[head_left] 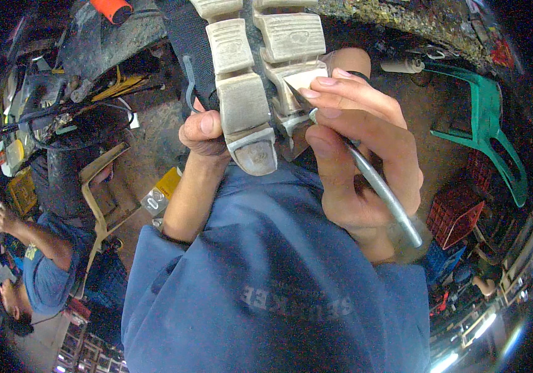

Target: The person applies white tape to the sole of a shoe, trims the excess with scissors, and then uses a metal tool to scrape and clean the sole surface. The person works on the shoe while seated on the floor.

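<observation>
A worn off-white shoe sole [238,93] with ribbed blocks in two rows is held sole-up in front of my chest. Black fabric [186,40] and a blue-grey loop show along its left side. My left hand [204,130] grips the shoe from the left, its thumb visible and its other fingers hidden behind. In my right hand [366,137] is a slim metal craft knife [381,186], held like a pen. Its dark pointed blade lies over the right row of blocks, beside a smooth pale patch [309,78] under my fingertips.
A cluttered workbench [397,25] runs along the top, with an orange-handled object [112,9] at its left. A green plastic chair [487,118] and red crate [456,214] stand right. Another person [52,261] sits at left, near a beige chair [95,211].
</observation>
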Motion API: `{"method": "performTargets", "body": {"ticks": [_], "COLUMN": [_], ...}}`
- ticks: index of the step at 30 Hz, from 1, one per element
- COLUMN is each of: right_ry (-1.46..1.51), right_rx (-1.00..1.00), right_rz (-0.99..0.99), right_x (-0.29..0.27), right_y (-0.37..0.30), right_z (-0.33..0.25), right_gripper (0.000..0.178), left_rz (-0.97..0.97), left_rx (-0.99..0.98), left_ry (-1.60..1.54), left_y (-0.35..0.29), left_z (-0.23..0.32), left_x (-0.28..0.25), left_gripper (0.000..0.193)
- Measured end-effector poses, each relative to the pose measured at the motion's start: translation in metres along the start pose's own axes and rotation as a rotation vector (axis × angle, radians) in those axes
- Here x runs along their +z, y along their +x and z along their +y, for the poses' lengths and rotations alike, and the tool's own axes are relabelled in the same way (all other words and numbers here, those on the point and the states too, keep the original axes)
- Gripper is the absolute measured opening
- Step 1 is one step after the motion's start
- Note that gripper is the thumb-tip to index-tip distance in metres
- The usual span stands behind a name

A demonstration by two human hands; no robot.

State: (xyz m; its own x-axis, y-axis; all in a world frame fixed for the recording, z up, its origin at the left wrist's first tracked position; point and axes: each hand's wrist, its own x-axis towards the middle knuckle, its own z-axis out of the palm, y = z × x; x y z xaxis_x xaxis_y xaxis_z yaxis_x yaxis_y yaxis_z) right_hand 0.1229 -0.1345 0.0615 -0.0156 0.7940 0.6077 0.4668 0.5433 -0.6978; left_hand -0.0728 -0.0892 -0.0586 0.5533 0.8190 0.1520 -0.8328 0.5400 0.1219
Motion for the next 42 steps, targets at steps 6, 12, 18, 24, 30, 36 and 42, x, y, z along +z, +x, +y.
{"method": "performTargets", "body": {"ticks": [6,12,18,24,30,36,42], "right_ry": [-0.005,-0.016,-0.024,-0.025,-0.014,-0.012,-0.012], "right_rx": [0.0,-0.005,0.016,0.025,0.013,0.052,0.058], "right_rz": [0.007,0.0,0.01,0.015,0.029,0.0,-0.019], "right_x": [-0.0005,-0.0023,-0.0021,-0.0023,-0.0004,-0.003,-0.0038], "right_y": [-0.0008,-0.001,-0.0015,-0.0013,-0.001,-0.0021,-0.003], "right_z": [0.0011,0.002,-0.0016,-0.0024,-0.0028,-0.0063,-0.0072], "right_gripper": [0.022,0.023,0.022,0.023,0.022,0.021,0.02], "left_rz": [0.004,0.007,0.01,0.014,0.015,0.017,0.021], "left_rx": [-0.006,-0.011,-0.021,-0.033,-0.043,-0.05,-0.056], "left_ry": [-0.006,-0.011,-0.019,-0.025,-0.036,-0.043,-0.05], "left_y": [0.0009,0.0016,0.0018,0.0016,0.0026,0.0039,0.0038], "left_z": [-0.001,-0.0022,-0.0018,-0.0011,0.0001,0.0003,-0.0003], "left_x": [0.0008,0.0017,0.0029,0.0044,0.0051,0.0053,0.0063], "left_gripper": [0.088,0.088,0.088,0.088,0.088,0.088,0.088]}}
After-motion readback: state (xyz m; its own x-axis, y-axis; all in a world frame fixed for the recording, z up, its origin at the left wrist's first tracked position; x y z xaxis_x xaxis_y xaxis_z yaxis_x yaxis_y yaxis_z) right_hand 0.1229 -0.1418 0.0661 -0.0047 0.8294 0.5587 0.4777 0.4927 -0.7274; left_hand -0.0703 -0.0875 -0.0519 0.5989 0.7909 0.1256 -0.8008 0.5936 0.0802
